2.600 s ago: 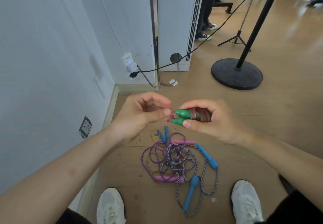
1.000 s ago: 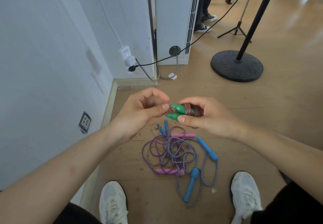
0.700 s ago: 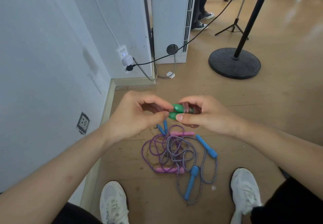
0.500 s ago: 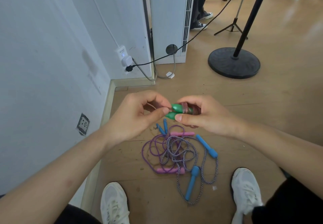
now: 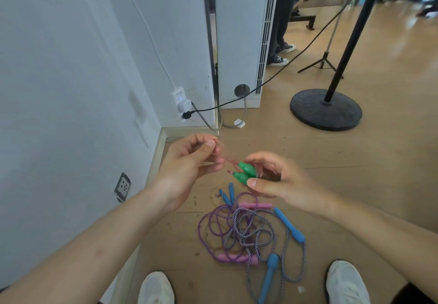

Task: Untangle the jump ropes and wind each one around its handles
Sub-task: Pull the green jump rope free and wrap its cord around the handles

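The right hand [image 5: 275, 180] is gripping the two green handles [image 5: 245, 173] side by side, while the left hand [image 5: 189, 163] is pinching the thin pink cord [image 5: 228, 160] and drawing it taut, up and to the left — apparently the winding stage for this rope. Good practice, as a judgement: keep the handles pressed together, hold steady tension and lay each turn beside the last. The other ropes [image 5: 246, 230] — purple and striped, with pink and blue handles — are lying tangled on the floor [image 5: 355, 156] below.
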